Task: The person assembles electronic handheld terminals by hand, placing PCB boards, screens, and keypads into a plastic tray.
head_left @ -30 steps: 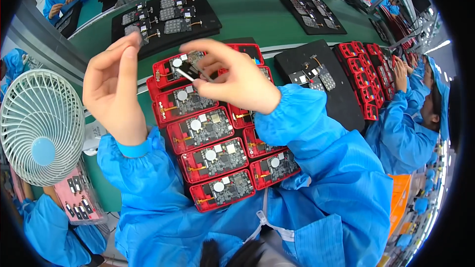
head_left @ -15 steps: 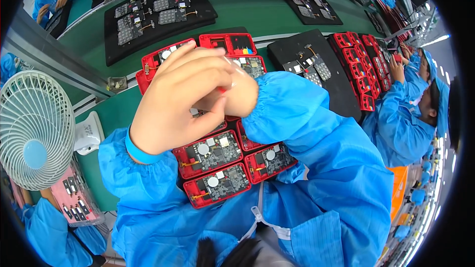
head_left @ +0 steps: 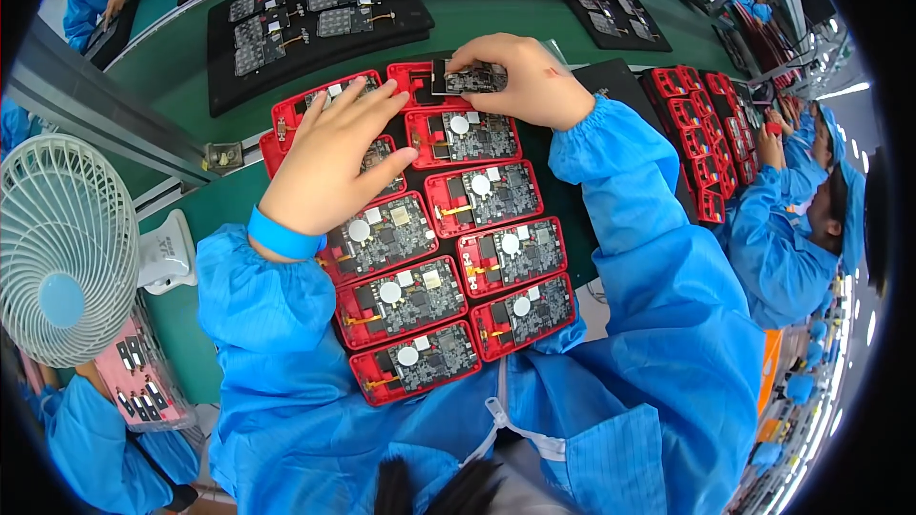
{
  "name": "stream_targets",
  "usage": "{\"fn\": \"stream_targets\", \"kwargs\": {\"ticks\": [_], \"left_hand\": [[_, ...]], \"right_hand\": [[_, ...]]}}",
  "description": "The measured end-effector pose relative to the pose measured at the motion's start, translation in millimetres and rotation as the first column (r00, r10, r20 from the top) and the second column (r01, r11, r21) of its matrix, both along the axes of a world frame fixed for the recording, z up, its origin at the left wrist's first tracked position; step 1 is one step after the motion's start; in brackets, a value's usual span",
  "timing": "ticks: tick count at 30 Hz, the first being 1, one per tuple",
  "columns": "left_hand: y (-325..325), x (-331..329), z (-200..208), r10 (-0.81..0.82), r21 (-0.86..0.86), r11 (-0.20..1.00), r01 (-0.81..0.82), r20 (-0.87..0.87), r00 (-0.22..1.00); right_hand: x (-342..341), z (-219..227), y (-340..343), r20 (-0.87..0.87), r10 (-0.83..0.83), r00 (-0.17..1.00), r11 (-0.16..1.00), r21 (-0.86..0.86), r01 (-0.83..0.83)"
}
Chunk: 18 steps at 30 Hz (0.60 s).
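Observation:
My right hand [head_left: 534,81] pinches a small circuit board [head_left: 477,79] between thumb and fingers. It holds the board tilted over the far red casing [head_left: 408,76], whose dark inside partly shows. My left hand [head_left: 334,167], with a blue band [head_left: 284,234] at the wrist, spreads its fingers over the upper left casings and hides parts of them; whether it touches them I cannot tell. Two columns of red casings with boards inside run toward my body, among them a near left one [head_left: 415,362] and a near right one [head_left: 523,315]. Each visible board carries a white disc.
A black foam mat [head_left: 401,33] with several boards lies at the far left, a smaller one [head_left: 601,14] at the far right. Stacked red casings [head_left: 689,138] stand right, near a co-worker in blue [head_left: 782,200]. A white fan [head_left: 67,248] is at left.
My hands have moved apart from their crossed position. The right went up to the far casing and now shows a circuit board in its grip; the left spread its fingers.

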State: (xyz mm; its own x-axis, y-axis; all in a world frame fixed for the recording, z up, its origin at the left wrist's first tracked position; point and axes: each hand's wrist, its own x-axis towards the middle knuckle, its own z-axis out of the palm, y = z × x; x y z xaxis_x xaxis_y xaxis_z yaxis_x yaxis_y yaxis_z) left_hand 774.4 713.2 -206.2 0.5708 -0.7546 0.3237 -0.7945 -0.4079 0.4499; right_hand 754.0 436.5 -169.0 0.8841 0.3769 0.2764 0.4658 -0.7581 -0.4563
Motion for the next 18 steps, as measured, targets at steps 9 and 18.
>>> {"fn": "stream_targets", "kwargs": {"ticks": [9,18], "left_hand": [[-2.3,5.2,-7.8,-0.005,0.057,0.998,0.007,-0.029,1.000],[0.2,11.3,-11.7,-0.022,0.017,1.000,0.023,-0.034,0.999]], "right_hand": [[16.6,-4.9,7.0,0.014,0.137,0.991,0.984,-0.118,-0.134],[19.4,-13.5,10.3,-0.005,0.118,0.993,0.986,-0.115,-0.118]]}}
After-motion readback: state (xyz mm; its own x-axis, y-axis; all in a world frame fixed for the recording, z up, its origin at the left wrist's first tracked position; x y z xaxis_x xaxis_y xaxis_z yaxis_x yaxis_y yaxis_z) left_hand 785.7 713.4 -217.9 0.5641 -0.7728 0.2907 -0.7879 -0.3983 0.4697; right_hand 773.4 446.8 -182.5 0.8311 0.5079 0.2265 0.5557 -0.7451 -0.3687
